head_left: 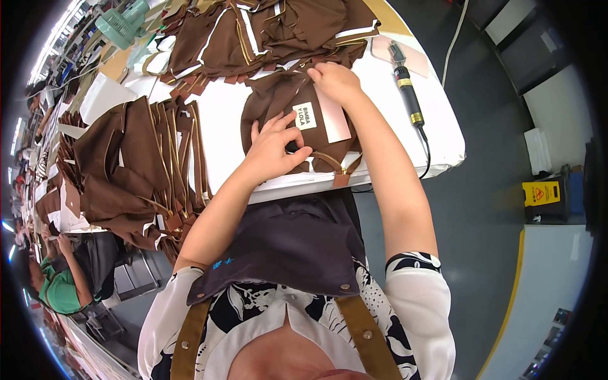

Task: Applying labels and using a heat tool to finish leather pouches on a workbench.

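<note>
A brown fabric bag [278, 95] with a white printed label patch [304, 116] lies before me on the white table. It has a gold zipper [329, 158] and a brown tab [341, 180] at its near edge. A pale pink strip [334, 120] lies on its right part. At the far edge, my right hand [337, 82] is closed on the fabric. My left hand [275, 147] rests on the bag left of the label, with some fingers stretched over the cloth. Between its thumb and forefinger sits a small dark thing [292, 146], mostly hidden.
Stacked brown zippered pieces [126, 158] overhang the table at left; more brown pieces [272, 31] lie at the far side. A black corded hand tool [408, 95] lies at right, beside a pale pink plate [405, 54]. A green fan [122, 24] and a co-worker [63, 285] are left.
</note>
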### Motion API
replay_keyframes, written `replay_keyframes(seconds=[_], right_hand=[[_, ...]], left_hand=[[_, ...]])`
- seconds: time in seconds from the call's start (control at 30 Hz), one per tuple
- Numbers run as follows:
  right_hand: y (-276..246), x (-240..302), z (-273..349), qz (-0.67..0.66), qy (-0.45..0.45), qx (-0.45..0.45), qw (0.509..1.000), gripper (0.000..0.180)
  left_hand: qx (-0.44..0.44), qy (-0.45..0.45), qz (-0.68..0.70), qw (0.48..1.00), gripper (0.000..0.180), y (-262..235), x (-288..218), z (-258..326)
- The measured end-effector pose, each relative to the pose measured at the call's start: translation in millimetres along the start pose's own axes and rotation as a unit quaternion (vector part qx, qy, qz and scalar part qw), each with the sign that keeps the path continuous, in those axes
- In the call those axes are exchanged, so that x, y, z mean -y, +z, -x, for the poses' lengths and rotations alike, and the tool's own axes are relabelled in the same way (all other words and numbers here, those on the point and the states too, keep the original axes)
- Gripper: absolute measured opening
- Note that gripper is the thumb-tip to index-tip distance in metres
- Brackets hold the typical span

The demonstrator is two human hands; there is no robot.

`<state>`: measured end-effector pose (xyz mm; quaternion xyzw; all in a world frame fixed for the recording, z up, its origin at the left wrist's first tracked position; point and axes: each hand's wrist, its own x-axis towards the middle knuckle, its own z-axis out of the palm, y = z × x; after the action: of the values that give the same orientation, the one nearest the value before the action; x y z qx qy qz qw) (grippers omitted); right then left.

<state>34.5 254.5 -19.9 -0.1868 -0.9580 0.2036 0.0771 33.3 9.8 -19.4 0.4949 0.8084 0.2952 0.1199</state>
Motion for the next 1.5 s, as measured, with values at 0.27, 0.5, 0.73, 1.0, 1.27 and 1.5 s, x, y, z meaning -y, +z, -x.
replay_keyframes(seconds=[0.27,0.5,0.73,1.0,1.27,1.5], right_hand=[[22,-6,-1,0.097,-0.114,-0.128,0.980,0.022],[13,9,-2,0.214,-0.163,-0.098,0.958,0.029],[-11,14,25,0.046,-0.169,-0.137,0.975,0.029],[-52,-108,96,0.167,0.258,-0.184,0.934,0.035],[-70,-66,181,-0.179,0.198,-0.211,0.940,0.046],[-56,19,263,-0.291,0.203,0.018,0.935,0.048]], left_hand=[[-0.014,0.047,-0.021,0.999,0.037,-7,-10,7],[0.013,0.215,-0.086,0.973,0.049,-19,2,6],[-0.025,0.185,-0.020,0.982,0.043,-7,5,9],[-0.070,0.188,-0.037,0.979,0.043,7,-1,11],[-0.105,0.193,-0.087,0.972,0.038,17,3,10],[-0.115,0.252,-0.091,0.956,0.025,19,-4,10]])
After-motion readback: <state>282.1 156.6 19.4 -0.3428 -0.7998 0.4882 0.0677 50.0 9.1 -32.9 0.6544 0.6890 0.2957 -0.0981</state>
